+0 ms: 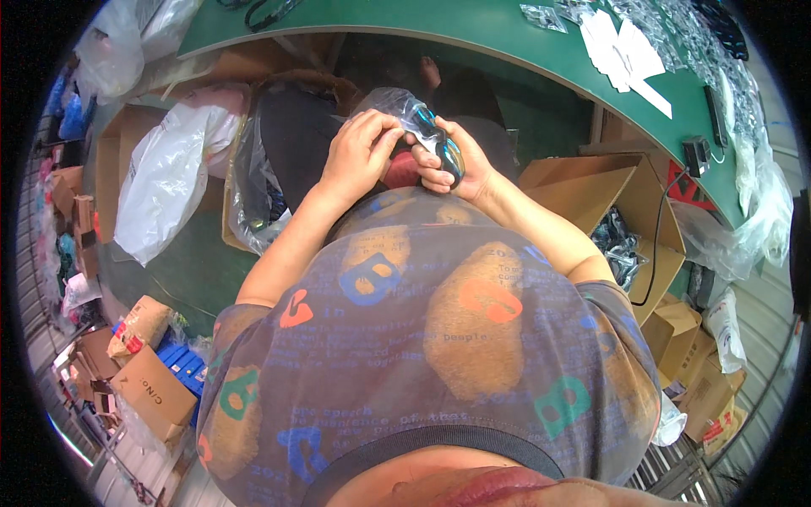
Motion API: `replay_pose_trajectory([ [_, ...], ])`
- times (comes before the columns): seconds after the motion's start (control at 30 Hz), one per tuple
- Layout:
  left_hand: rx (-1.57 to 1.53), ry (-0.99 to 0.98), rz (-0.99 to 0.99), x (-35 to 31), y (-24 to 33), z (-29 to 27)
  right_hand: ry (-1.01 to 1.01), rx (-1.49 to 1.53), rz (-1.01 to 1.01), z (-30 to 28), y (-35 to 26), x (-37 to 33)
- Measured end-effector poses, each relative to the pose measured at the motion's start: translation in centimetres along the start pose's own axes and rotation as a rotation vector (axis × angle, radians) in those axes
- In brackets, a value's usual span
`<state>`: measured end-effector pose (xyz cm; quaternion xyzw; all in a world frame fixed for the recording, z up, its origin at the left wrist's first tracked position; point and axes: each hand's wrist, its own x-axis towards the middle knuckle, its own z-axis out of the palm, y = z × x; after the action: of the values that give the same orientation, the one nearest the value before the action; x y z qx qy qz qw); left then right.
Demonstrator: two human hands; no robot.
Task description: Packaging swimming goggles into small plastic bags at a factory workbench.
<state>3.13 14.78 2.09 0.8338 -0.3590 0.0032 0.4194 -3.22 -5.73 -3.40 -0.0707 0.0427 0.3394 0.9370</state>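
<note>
My right hand point(465, 160) is wrapped round a glossy black, rounded object point(453, 162) with blue and gold-coloured sheen; its exact kind is unclear. A crumpled clear plastic bag point(390, 101) extends from its far end, towards my left hand. Just left of the object, my left hand point(359, 156) is closed, its thumb and fingertips pinched together beside the bag. Whatever those fingertips hold is too small or hidden to make out. Both hands are raised in front of my body, over my lap.
A green table point(473, 34) curves across the far side, with small clear packets point(545, 17) and white paper point(623, 52) on it. At right stands an open cardboard box point(583, 182) holding black bagged items point(619, 245). A white plastic bag point(160, 186) drapes over a box at left.
</note>
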Motion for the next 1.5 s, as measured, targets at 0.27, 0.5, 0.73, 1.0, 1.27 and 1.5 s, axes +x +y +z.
replay_pose_trajectory([
  [0.27,-0.264,0.053,-0.057,-0.2,0.7,1.1,-0.06,-0.107,-0.153,1.3,0.2,0.3],
  [0.5,-0.332,0.303,-0.073,-1.1,0.4,2.6,0.489,-1.503,-0.541,5.1,0.4,0.3],
  [0.73,-0.347,0.296,-0.046,-1.0,0.2,2.6,0.414,-1.514,-0.479,7.3,0.5,-1.1],
  [1.0,-0.299,0.307,-0.049,-1.2,-0.2,2.8,0.479,-1.241,-0.428,6.5,1.4,-0.2],
  [1.27,-0.002,0.313,0.165,0.1,-0.3,2.3,0.16,-0.33,-0.152,7.0,-1.1,-2.7],
  [1.5,0.013,0.171,0.253,0.5,1.0,1.4,0.642,-1.364,-0.272,6.1,-1.1,-2.7],
])
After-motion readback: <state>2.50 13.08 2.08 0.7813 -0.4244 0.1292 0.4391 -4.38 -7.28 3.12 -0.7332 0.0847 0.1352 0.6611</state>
